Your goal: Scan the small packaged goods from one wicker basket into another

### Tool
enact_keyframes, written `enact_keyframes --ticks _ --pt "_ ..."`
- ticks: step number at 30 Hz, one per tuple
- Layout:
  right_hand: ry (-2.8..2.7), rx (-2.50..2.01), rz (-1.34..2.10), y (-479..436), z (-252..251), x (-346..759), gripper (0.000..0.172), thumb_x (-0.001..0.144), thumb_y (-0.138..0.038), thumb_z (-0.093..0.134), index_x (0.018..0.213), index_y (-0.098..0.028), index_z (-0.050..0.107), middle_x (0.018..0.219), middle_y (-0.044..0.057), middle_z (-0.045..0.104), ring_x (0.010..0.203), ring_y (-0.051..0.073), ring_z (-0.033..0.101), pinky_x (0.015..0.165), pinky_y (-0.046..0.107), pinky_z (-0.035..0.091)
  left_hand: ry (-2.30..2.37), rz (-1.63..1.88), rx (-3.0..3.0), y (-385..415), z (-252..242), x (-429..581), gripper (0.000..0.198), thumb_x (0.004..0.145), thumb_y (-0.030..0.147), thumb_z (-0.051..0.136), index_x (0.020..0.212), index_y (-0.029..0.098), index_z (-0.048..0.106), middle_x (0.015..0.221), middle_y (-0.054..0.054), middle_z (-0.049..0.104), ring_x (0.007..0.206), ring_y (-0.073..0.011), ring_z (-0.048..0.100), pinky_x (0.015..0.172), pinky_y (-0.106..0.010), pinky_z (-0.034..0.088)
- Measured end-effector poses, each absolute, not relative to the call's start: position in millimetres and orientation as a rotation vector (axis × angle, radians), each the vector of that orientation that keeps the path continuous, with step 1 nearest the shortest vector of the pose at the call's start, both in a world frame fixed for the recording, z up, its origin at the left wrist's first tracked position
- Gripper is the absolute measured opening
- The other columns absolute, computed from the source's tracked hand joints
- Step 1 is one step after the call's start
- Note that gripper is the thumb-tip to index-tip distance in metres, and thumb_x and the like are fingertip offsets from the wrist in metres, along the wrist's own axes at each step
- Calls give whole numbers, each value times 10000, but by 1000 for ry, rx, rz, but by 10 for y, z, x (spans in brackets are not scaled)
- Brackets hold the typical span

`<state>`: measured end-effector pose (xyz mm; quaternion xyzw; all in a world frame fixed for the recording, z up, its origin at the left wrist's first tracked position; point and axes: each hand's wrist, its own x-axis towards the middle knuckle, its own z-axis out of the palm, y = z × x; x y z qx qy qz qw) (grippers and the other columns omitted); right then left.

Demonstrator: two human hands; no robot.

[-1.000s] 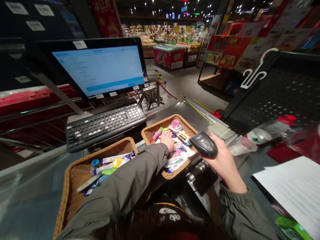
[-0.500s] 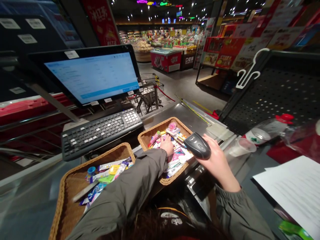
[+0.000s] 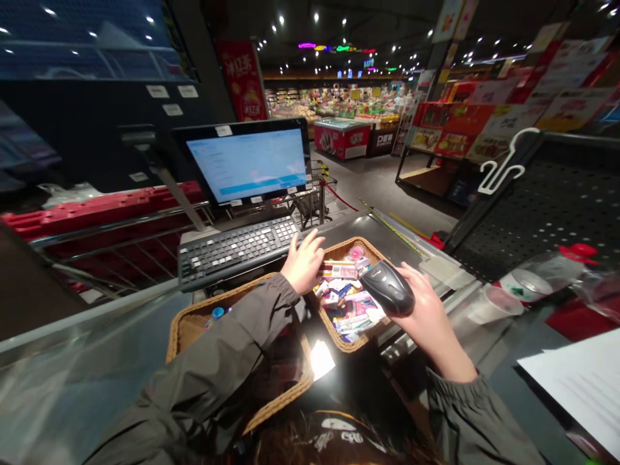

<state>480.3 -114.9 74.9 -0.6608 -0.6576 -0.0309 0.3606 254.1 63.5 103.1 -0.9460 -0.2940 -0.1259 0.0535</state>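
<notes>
My right hand (image 3: 426, 307) is wrapped round a black handheld barcode scanner (image 3: 390, 288), whose head hangs over the right wicker basket (image 3: 346, 345). Small packets (image 3: 351, 300) in bright wrappers fill that basket, with a pink round item (image 3: 357, 253) towards its far end. My left hand (image 3: 304, 263) is open, its fingers stretched out by the right end of the black keyboard (image 3: 237, 252), beside the basket's left edge. Whether its fingertips touch the keys I cannot tell. My left sleeve hides much of the left wicker basket (image 3: 177, 323), where a blue item (image 3: 217, 313) shows.
A monitor (image 3: 249, 161) with a lit screen stands behind the keyboard. On the right are a clear plastic cup (image 3: 494, 303), a bottle with a red cap (image 3: 578, 252) and a paper sheet (image 3: 578, 381). A white hanger (image 3: 506, 161) hangs from a black perforated panel (image 3: 547, 194).
My left hand has come up out of the right basket and moved left to the keyboard's end, its fingers opened out. The right hand still holds the scanner. The view has swung left.
</notes>
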Motion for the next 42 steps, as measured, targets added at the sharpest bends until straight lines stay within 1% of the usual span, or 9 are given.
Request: enact_keyframes --ticks 4,6,11,16,21,25,31,37,42 --pt "-1840 -1589 -63 -1034 881 4395 338 801 -350 629 1110 -214 651 1304 162 609 1356 416 462 1115 739 264 -1010 -509 -2720 398 1268 1931 191 772 182 624 962 167 624 1506 -182 475 1486 -375 287 1176 -697 170" --pt "-1921 -1519 -54 -986 934 4197 326 806 -342 628 1104 -212 664 1341 159 593 1370 410 441 1125 715 274 -1072 -533 -2658 305 1302 1662 169 782 184 612 951 169 614 1508 -182 473 1486 -374 289 1177 -692 174" --pt "-2097 -1382 -36 -863 980 3790 412 783 -292 638 1183 -192 650 1353 162 594 1372 415 433 1122 697 298 -1208 -563 -2564 180 1294 1087 148 790 214 610 931 171 602 1524 -185 453 1491 -374 279 1184 -678 163" --pt "-2165 -1292 -10 -776 990 3496 372 760 -279 648 1122 -193 672 1331 163 602 1365 414 442 1111 672 342 -1308 -581 -2514 108 1282 700 180 757 182 616 935 175 593 1524 -184 454 1493 -371 276 1191 -672 143" --pt "-2218 -1273 28 -771 1040 3312 426 741 -264 657 1160 -188 660 1306 164 615 1366 416 439 1095 694 343 -1347 -596 -2495 53 1291 503 203 735 176 630 933 181 582 1520 -179 458 1492 -370 278 1193 -668 151" --pt "-2229 -1271 38 -792 1073 3243 378 776 -276 642 1145 -198 670 1264 156 634 1367 394 445 1096 691 340 -1350 -616 -2496 53 1287 443 196 725 156 623 914 186 580 1506 -173 476 1486 -362 295 1195 -664 151" --pt "-2187 -1275 21 -813 1095 3225 376 743 -266 655 1114 -206 678 1277 146 631 1351 401 456 1095 679 353 -1333 -645 -2511 106 1257 407 197 721 140 614 910 187 585 1502 -178 476 1488 -363 292 1194 -669 139" --pt "-2173 -1297 7 -823 1092 3220 413 730 -260 657 1136 -189 660 1291 156 629 1350 411 453 1086 694 356 -1336 -645 -2558 108 1223 360 179 724 191 655 890 184 588 1501 -189 474 1484 -370 296 1192 -671 135" --pt "-2193 -1295 13 -826 1098 3230 345 788 -324 651 1106 -192 672 1289 158 631 1346 406 458 1104 690 335 -1359 -604 -2638 77 1128 308 180 725 233 689 872 191 595 1501 -178 474 1489 -373 280 1190 -677 126"
